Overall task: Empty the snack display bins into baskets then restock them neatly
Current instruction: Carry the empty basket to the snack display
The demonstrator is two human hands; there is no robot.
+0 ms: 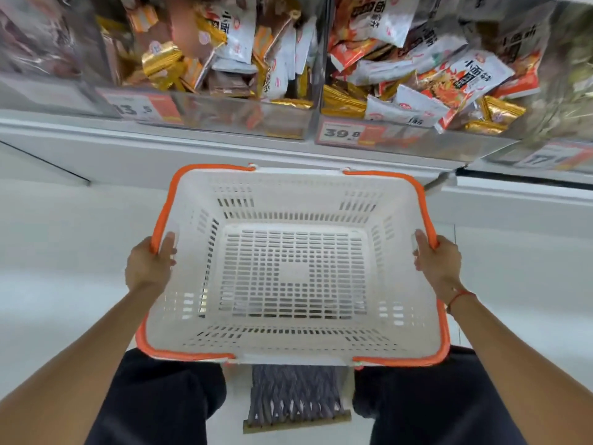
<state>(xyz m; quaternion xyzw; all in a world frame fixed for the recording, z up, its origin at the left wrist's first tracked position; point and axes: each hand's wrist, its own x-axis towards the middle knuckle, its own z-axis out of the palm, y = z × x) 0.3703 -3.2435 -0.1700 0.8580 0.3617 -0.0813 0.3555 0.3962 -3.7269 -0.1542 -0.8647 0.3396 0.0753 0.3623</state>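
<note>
A white slotted basket [293, 271] with orange handles [426, 207] folded down along its rim is being held level in front of the person, just below the display shelf, and nothing is lying inside it. The left hand [149, 264] is gripping the left side of the rim, thumb hooked over the inside wall and fingers curled under the orange handle. The right hand [438, 261] is gripping the right side the same way, thumb lying on the inner wall and the rest of the fingers wrapping the outer edge; a thin red string [457, 298] is circling that wrist. Above the basket, two clear display bins are sitting side by side on the white shelf [160, 146]. The left bin [224, 114] is holding a loose heap of gold, brown and white snack packets [231, 43], with a price tag [141, 106] on its front. The right bin [401, 136] is piled with white and orange snack packs [465, 75] and some gold ones, and an orange and white label [346, 133] is reading 39.8 on its front. Further bins at both edges are showing only as blur. Below the basket, the person's dark trousers [160, 396] are framing a grey woven mat [295, 396] on the pale floor [48, 252].
</note>
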